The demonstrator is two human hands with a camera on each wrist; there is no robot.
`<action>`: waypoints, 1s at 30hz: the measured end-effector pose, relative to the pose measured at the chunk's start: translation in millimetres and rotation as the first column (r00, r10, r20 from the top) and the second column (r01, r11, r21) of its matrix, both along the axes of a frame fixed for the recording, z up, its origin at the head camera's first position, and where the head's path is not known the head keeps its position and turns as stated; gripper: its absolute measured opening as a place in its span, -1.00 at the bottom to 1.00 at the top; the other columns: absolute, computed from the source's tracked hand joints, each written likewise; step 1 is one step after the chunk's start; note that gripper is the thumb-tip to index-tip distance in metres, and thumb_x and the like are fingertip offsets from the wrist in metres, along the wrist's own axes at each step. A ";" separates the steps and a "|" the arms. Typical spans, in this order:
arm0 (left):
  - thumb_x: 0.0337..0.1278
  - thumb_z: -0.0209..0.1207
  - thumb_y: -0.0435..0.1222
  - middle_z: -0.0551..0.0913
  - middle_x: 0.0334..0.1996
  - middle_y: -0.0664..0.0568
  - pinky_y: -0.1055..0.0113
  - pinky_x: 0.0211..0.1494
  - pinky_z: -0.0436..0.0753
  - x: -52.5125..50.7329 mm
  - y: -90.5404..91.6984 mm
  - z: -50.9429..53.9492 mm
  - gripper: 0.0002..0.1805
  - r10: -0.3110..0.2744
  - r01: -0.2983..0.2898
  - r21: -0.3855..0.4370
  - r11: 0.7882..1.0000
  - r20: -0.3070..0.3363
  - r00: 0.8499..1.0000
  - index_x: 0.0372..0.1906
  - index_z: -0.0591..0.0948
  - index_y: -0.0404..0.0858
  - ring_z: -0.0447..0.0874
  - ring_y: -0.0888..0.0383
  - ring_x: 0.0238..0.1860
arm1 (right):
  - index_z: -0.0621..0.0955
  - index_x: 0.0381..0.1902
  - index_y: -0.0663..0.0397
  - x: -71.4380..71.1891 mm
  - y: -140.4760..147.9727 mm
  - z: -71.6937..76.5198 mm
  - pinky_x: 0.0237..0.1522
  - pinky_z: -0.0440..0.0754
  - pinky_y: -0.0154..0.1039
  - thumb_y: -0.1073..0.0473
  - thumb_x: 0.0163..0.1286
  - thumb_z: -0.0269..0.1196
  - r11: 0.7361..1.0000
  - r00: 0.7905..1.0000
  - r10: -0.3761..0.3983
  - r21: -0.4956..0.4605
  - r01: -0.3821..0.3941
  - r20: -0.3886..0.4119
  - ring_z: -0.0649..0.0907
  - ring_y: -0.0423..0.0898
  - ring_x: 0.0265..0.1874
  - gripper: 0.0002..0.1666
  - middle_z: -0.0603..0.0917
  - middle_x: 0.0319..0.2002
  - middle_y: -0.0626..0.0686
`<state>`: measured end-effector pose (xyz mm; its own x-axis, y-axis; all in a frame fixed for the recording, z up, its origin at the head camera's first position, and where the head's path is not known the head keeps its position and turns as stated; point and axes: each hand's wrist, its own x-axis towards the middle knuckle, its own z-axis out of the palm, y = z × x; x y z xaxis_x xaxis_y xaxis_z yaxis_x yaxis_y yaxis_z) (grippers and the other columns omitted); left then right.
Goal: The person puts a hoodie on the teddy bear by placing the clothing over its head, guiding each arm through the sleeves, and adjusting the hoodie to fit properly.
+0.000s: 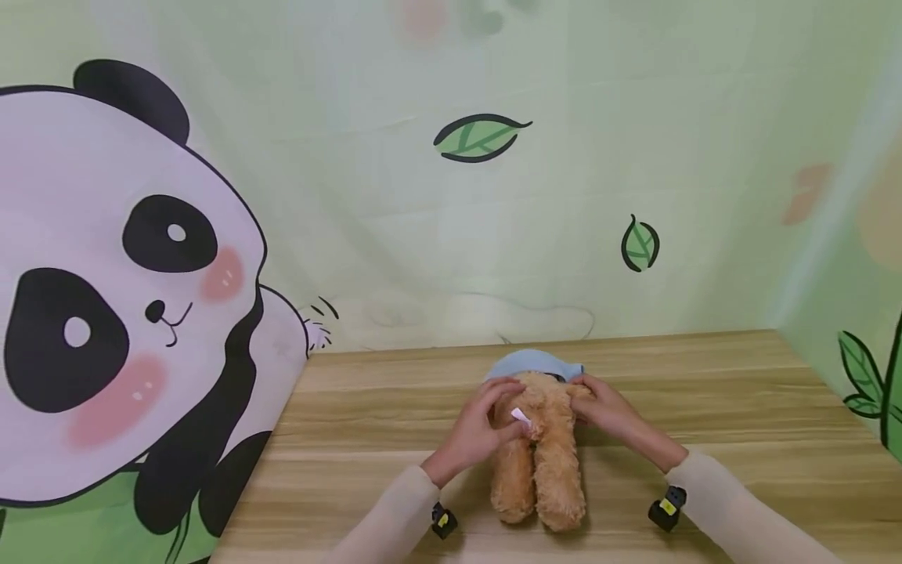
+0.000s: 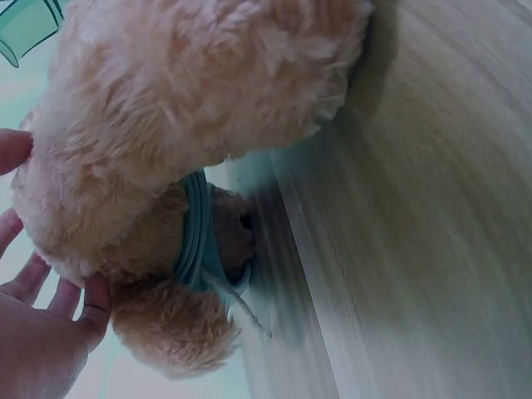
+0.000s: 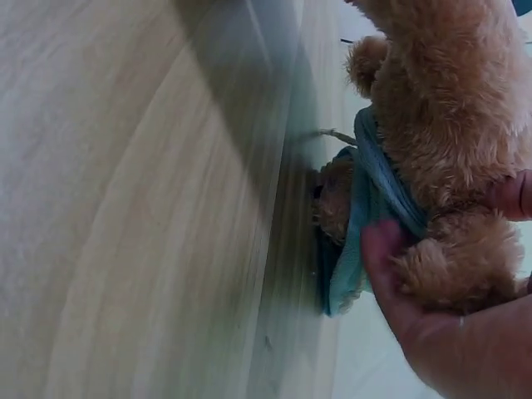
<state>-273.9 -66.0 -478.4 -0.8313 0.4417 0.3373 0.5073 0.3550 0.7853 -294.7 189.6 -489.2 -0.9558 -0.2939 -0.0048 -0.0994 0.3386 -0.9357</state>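
Note:
A light-brown plush bear [image 1: 559, 462] lies face down on the table, its two legs pointing toward me. Blue cloth [image 1: 528, 363] covers its head, and a small white tag [image 1: 520, 416] sticks up from its back. My left hand [image 1: 475, 431] holds the body's left side, thumb beside the tag. On the other side, my right hand [image 1: 613, 411] grips the bear's arm just below the blue cloth. The right wrist view shows fingers and thumb around that furry arm [image 3: 457, 262]. A thin pale cord [image 2: 241, 306] hangs from the cloth in the left wrist view.
The wood-grain table [image 1: 352, 439] reaches back to a pale green fabric backdrop [image 1: 352, 196] with leaf drawings. A large printed panda [image 1: 190, 329] fills the left side. Black wrist cameras [image 1: 665, 509] sit at both cuffs.

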 end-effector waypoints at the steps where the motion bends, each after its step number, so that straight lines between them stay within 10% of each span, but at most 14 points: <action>1: 0.14 0.33 -0.26 0.45 0.31 0.09 0.11 0.46 0.35 -0.5 -0.4 0.3 -0.47 0.002 -0.002 0.001 1.000 0.000 1.000 0.24 0.52 -0.07 0.34 0.06 0.41 | 0.45 0.12 0.28 0.4 -0.1 -0.1 -0.34 0.59 -0.17 0.21 0.38 0.11 0.999 0.999 -0.025 0.039 0.026 -0.028 0.56 -0.13 -0.42 -0.60 0.60 -0.24 0.17; 7: 0.30 0.19 -0.21 0.51 0.19 0.01 0.21 0.02 0.55 -6.7 -6.1 8.4 -0.59 0.031 -0.031 0.000 1.000 -0.014 0.999 0.22 0.53 -0.13 0.55 -0.03 0.05 | 0.57 0.02 0.13 6.3 -1.6 5.2 -0.18 0.59 -0.17 0.16 0.29 0.24 0.957 0.917 -0.108 0.211 0.201 -0.383 0.61 0.00 -0.13 -0.65 0.63 -0.05 0.14; 11: 0.34 0.14 -0.20 0.51 0.23 -0.05 0.07 0.15 0.56 -17.5 -10.2 19.3 -0.57 0.047 -0.048 -0.057 0.997 -0.021 0.999 0.25 0.50 -0.23 0.48 -0.07 0.23 | 0.64 -0.07 0.12 4.0 -3.7 13.6 -0.17 0.63 -0.22 0.16 0.37 0.26 0.970 0.868 -0.030 0.196 0.145 -0.495 0.65 -0.05 -0.16 -0.77 0.69 -0.13 0.08; 22: 0.14 0.32 -0.12 0.49 0.30 -0.09 0.02 0.33 0.48 -48.3 -16.4 30.6 -0.36 -0.084 0.109 -0.354 0.929 0.085 0.993 0.32 0.45 -0.20 0.47 -0.08 0.29 | 0.63 0.01 0.19 -10.9 0.5 30.1 -0.04 0.68 -0.14 0.23 0.37 0.27 0.957 0.898 0.264 0.215 -0.197 -0.352 0.69 0.02 -0.07 -0.72 0.72 -0.08 0.16; 30: 0.15 0.31 -0.11 0.30 0.43 -0.14 -0.03 0.47 0.29 -53.0 -14.1 30.0 -0.26 -0.081 0.127 -0.509 0.852 0.111 0.991 0.43 0.34 -0.13 0.26 -0.10 0.45 | 0.55 0.13 0.28 -12.2 -4.1 27.3 0.00 0.60 0.10 0.07 0.21 0.43 0.936 0.900 0.167 0.353 -0.015 -0.403 0.62 0.15 -0.04 -0.39 0.65 -0.01 0.22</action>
